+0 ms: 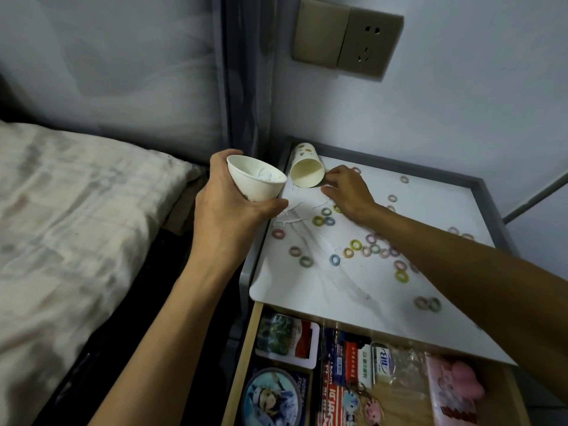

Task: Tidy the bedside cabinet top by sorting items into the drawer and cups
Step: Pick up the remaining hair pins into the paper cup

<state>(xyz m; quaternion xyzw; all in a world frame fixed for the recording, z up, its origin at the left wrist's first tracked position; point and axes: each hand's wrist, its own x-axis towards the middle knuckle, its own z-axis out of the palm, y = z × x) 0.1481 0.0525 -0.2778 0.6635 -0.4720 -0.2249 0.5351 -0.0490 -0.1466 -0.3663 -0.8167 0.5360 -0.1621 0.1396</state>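
Note:
My left hand [224,204] grips a white paper cup [256,182], held tilted in the air just off the cabinet's left edge; something white lies inside it. A second paper cup [307,172] lies on its side at the back left of the white cabinet top [338,290], its mouth facing me. My right hand [347,192] rests on the top beside that cup's rim, fingers curled over something small that I cannot make out. Several small coloured hair rings [356,245] lie scattered over the top. Thin white strands [289,216] lie near the left edge.
The wooden drawer [242,364] below stands open, filled with cards, a round badge [272,398], keychains and a pink packet [455,392]. A bed with a pale pillow [76,192] is at the left. A wall socket [347,38] hangs above the cabinet.

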